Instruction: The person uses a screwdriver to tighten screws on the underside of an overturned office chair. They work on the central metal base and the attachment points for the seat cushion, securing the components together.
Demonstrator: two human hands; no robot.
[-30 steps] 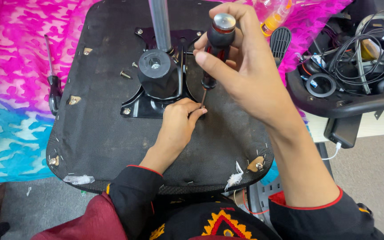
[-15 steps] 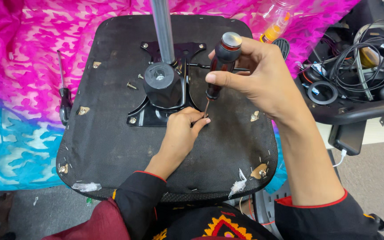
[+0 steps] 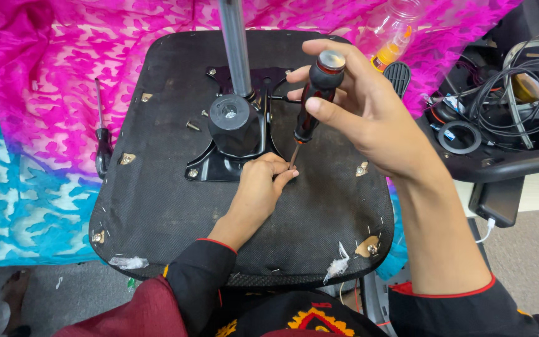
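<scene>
Where left hand pinches, screwdriver tip hides.

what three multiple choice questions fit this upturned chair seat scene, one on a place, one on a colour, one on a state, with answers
1. Where does the spare screwdriver lie?
A. on the pink cloth left of the seat
B. on the metal plate
C. among the cables

2. What colour is the cloth just left of the chair seat?
A. plain white
B. pink
C. green

3. How is the screwdriver in the right hand held?
A. lying flat on the seat
B. steeply tilted, tip down by the left hand's fingers
C. tip pointing upward

Answers:
1 A, it lies on the cloth beside the seat's left edge.
2 B, patterned pink shows there, turning blue lower down.
3 B, the right hand grasps the handle near its top while the shaft slants down to the left hand beside the metal plate.
</scene>
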